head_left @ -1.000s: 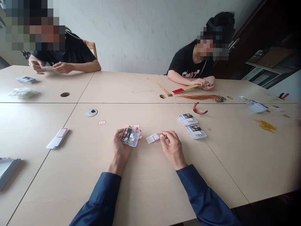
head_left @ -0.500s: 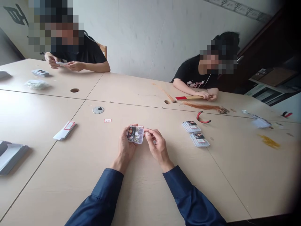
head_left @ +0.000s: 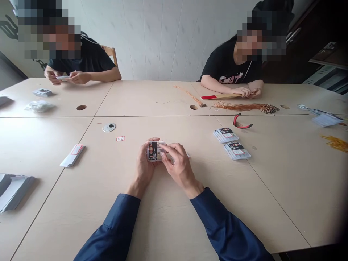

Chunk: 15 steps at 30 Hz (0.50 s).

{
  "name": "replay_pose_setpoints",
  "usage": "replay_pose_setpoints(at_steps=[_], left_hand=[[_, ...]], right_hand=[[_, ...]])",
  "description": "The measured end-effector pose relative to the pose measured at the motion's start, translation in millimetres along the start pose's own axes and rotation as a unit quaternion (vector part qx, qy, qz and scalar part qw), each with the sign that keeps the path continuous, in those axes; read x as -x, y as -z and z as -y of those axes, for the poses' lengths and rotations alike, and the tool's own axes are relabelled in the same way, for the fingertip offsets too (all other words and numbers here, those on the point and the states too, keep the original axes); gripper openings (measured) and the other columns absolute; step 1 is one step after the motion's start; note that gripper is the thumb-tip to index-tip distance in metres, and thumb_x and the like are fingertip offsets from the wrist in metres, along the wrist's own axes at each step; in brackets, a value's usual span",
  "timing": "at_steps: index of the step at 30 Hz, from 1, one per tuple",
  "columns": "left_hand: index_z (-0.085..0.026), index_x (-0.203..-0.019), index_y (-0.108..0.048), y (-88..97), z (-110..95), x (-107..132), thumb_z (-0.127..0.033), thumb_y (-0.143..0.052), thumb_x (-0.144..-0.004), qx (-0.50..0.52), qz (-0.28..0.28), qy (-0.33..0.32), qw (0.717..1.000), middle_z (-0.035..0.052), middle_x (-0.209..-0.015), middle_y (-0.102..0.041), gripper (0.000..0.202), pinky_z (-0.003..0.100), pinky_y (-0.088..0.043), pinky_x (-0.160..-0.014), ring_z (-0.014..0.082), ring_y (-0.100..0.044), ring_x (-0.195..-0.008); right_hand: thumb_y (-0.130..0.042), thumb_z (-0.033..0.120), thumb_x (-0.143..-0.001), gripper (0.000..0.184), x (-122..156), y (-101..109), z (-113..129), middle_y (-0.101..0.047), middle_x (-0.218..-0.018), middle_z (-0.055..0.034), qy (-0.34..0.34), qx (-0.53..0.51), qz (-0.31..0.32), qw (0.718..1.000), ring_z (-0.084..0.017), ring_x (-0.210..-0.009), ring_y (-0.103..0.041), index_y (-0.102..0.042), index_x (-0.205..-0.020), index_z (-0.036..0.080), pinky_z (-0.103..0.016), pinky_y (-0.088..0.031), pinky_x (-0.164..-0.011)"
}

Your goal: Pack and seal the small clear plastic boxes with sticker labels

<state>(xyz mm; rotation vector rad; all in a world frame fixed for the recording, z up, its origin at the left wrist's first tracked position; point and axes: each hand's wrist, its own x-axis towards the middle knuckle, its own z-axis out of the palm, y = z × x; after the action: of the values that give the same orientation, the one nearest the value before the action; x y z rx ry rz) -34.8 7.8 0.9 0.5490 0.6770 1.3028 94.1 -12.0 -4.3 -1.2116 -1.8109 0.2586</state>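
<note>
**Plastic box [head_left: 154, 151] held in both hands**

Near the middle of the table [head_left: 244, 206], right in front of the person on the near side, the box is held between two hands. The left hand [head_left: 143, 169] cups it from below and the side, fingers curled closed around its edge. The right hand [head_left: 179, 168] comes in from the right, its fingertips [head_left: 164, 146] pressed to the front of the box in a firm grasp. A dark printed card shows through the front; the fingers hide most of the rest.

A white slip [head_left: 188, 155] pokes out just beyond the right hand. To the right, two stacks of boxes [head_left: 226, 135] carry printed cards and look finished, with red-handled pliers [head_left: 240, 121] beyond them. To the left, a red-framed label [head_left: 120, 138] lies alone, and a small stack of white sleeves [head_left: 73, 156] and a larger pile [head_left: 13, 192] look unused so far. At the far side, one co-worker's hands [head_left: 74, 77] hold a card, and another's [head_left: 244, 92] work at a red-tipped strip beside copper cords [head_left: 244, 107].
</note>
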Motion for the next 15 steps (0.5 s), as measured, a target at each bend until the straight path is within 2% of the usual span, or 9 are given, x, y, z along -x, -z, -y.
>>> replay_pose_setpoints(at_steps=[7,15], left_hand=[[-0.019,-0.100,-0.068,0.1,4.7,1.8,-0.041,-0.057,-0.088,-0.047,-0.015,-0.043,0.998,0.0052,-0.095,-0.072,0.027,0.022,-0.050,-0.062,0.0164,-0.067,-0.079],[-0.019,-0.098,-0.070,-1.2,7.8,4.2,-0.045,-0.052,-0.092,-0.106,-0.001,-0.073,0.992,0.0057,-0.093,-0.070,0.033,0.023,-0.050,-0.065,0.0168,-0.066,-0.077]], right_hand=[[-0.054,0.017,-0.096,0.026,-0.1,-0.5,4.1,-0.068,-0.099,-0.0064,0.015,-0.017,0.012,1.000,-0.021,-0.100,-0.063,-0.070,-0.114,0.025,-0.036,-0.057,-0.088],[-0.059,0.019,-0.094,0.008,-0.9,-0.2,6.4,-0.069,-0.093,-0.0044,-0.024,0.000,-0.005,1.000,-0.018,-0.088,-0.065,-0.067,-0.094,0.022,-0.032,-0.054,-0.082]])
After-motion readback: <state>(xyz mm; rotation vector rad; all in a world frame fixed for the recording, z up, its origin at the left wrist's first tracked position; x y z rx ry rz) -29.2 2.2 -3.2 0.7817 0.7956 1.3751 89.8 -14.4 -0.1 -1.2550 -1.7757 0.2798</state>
